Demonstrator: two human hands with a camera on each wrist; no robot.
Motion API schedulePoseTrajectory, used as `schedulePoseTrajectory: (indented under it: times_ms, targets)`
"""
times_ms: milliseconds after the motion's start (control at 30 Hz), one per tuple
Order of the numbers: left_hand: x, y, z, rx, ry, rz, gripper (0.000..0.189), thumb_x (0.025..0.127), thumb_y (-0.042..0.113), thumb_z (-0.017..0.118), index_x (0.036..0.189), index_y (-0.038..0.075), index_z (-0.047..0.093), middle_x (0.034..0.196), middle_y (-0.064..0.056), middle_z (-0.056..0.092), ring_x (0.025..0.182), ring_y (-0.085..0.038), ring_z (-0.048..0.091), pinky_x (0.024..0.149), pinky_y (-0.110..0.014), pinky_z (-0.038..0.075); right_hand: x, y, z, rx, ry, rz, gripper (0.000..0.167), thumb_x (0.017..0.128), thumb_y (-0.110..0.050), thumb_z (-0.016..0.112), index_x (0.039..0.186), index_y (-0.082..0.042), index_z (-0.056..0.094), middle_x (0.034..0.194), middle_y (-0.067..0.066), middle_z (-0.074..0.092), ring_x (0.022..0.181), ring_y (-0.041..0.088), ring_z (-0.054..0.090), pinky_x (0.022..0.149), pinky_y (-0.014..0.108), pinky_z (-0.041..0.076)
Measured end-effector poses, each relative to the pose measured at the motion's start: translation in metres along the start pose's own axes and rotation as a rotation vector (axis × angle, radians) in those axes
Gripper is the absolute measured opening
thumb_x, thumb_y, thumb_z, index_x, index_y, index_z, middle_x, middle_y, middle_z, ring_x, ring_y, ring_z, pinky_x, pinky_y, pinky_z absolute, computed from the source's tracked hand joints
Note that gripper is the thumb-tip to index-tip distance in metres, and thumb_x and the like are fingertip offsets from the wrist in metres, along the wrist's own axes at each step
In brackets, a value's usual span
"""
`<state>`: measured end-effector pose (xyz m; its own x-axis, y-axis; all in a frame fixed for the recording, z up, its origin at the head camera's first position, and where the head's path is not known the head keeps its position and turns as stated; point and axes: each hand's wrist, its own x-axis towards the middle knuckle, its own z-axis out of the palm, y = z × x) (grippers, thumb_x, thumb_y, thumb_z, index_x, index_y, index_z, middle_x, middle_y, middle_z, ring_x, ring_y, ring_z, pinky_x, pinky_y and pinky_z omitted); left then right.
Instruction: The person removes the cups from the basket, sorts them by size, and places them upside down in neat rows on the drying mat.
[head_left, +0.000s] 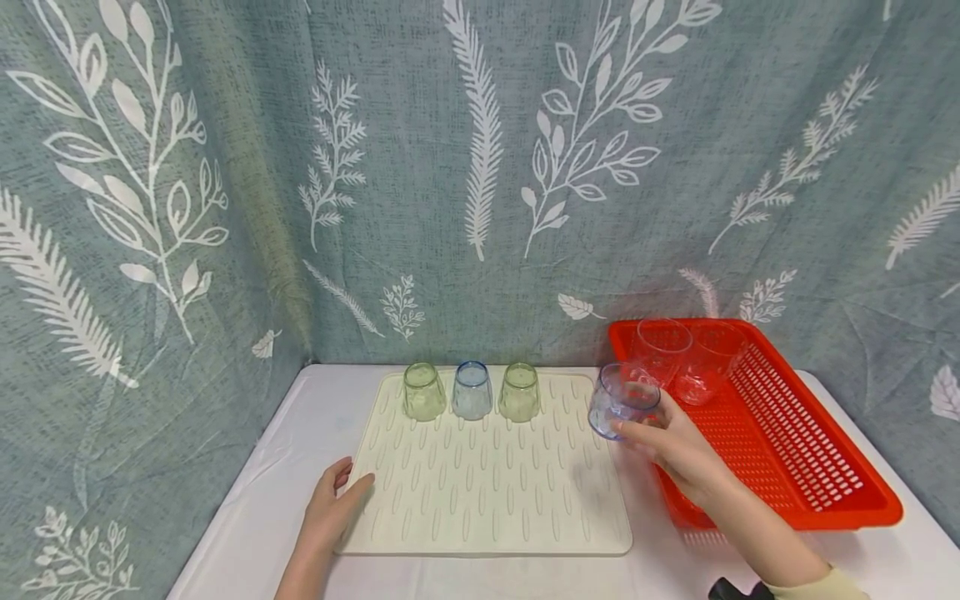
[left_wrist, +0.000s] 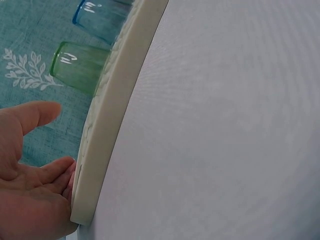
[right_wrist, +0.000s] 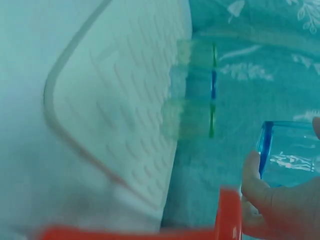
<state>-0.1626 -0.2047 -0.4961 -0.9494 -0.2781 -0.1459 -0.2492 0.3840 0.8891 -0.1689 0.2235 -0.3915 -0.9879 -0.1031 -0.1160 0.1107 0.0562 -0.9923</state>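
Observation:
My right hand (head_left: pixel 678 450) grips a clear blue glass (head_left: pixel 609 408) between thumb and fingers. It holds the glass tilted over the right back corner of a cream ridged board (head_left: pixel 480 500), beside a red basket. Two green glasses (head_left: pixel 423 393) (head_left: pixel 520 393) stand along the board's back edge with another blue glass (head_left: pixel 472 392) between them. At the board's left edge is my left hand (head_left: pixel 330 504), holding nothing, its thumb apart from the loosely bent fingers. In the left wrist view, its fingertips (left_wrist: pixel 65 162) are right at the board's side.
The red plastic basket (head_left: pixel 862 492) with slotted walls stands on the right of the white table (head_left: pixel 277 492). Two clear glasses (head_left: pixel 660 346) (head_left: pixel 701 379) are at its far left corner. A patterned green curtain (head_left: pixel 420 167) hangs close behind the board.

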Motion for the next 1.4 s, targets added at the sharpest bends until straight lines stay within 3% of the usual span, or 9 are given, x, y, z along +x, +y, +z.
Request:
schedulePoseTrajectory:
  times_ms: [333,633,1200,1400]
  targets:
    - [-0.001,0.001,0.000,-0.004,-0.006,-0.001,0.074,0.095,0.026,0.058,0.149,-0.009,0.021,0.146,-0.031,0.031,0.135,-0.046,0.027,0.111,-0.059,0.022,0.002,0.021,0.037,0.007,-0.050,-0.027,0.071,0.082,-0.008,0.075,0.143,-0.010,0.038,0.135,0.015,0.044,0.112,0.024,0.051,0.089,0.032,0.049]
    - [-0.001,0.000,0.000,-0.013,-0.019,0.011,0.074,0.096,0.025,0.059,0.149,-0.009,0.020,0.146,-0.031,0.030,0.136,-0.046,0.025,0.111,-0.058,0.022,0.008,0.046,0.057,-0.026,0.008,-0.031,0.067,0.079,-0.005,0.078,0.137,-0.008,0.046,0.129,0.016,0.050,0.116,0.029,0.051,0.084,0.034,0.051]
    - [-0.004,0.005,0.003,0.005,-0.002,0.048,0.072,0.097,0.024,0.057,0.147,-0.013,0.022,0.144,-0.035,0.031,0.133,-0.048,0.028,0.110,-0.059,0.022,0.008,0.074,0.070,-0.138,0.037,0.013,0.070,0.073,-0.012,0.085,0.134,-0.009,0.051,0.129,0.014,0.054,0.121,0.033,0.053,0.095,0.046,0.048]
    - [-0.013,0.019,0.012,0.057,0.020,0.107,0.069,0.097,0.025,0.058,0.148,-0.008,0.027,0.147,-0.035,0.026,0.137,-0.051,0.022,0.109,-0.065,0.020,0.009,0.077,0.070,-0.146,0.042,0.009,0.068,0.073,-0.013,0.085,0.133,-0.010,0.053,0.128,0.014,0.055,0.120,0.034,0.052,0.095,0.046,0.047]
